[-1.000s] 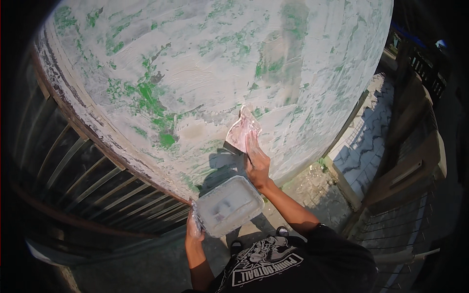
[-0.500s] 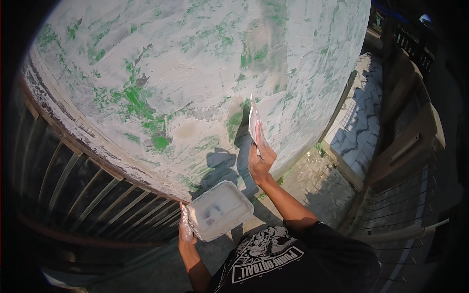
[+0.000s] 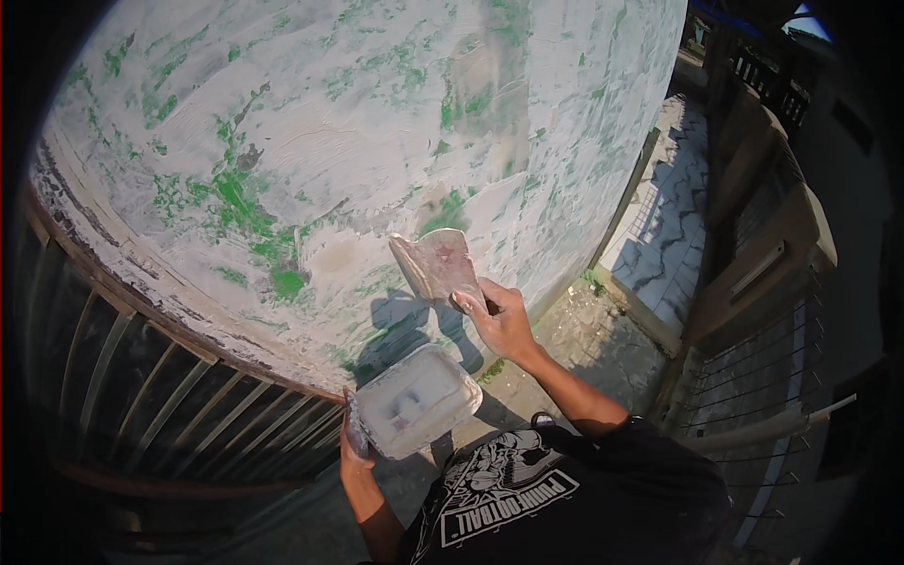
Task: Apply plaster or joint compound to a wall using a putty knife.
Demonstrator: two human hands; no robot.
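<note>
My right hand [image 3: 504, 322] grips a flat, whitish putty spreader [image 3: 443, 266] by its lower end, fingers wrapped round it. The spreader has a reddish smear and thick pale paste along its left edge. It is in front of the wall [image 3: 377, 151], which is patched with white putty over green paint. Whether it touches the wall I cannot tell. Lower down, my left hand [image 3: 355, 438] holds a shallow, pale plastic tray [image 3: 424, 400] by its left side. White residue coats the tray's inside and my left fingers.
A barred window grille [image 3: 169, 377] curves along the left below the wall's crusted edge. At the right are a tiled strip [image 3: 659, 226], a low brown wall [image 3: 763, 254] and wire mesh [image 3: 744, 395]. Rough concrete ground [image 3: 603, 330] lies below the wall.
My right hand has turned the spreader from edge-on to its broad face, tilting its top leftward and down. Paste now shows along its edge. The tray stays in my left hand.
</note>
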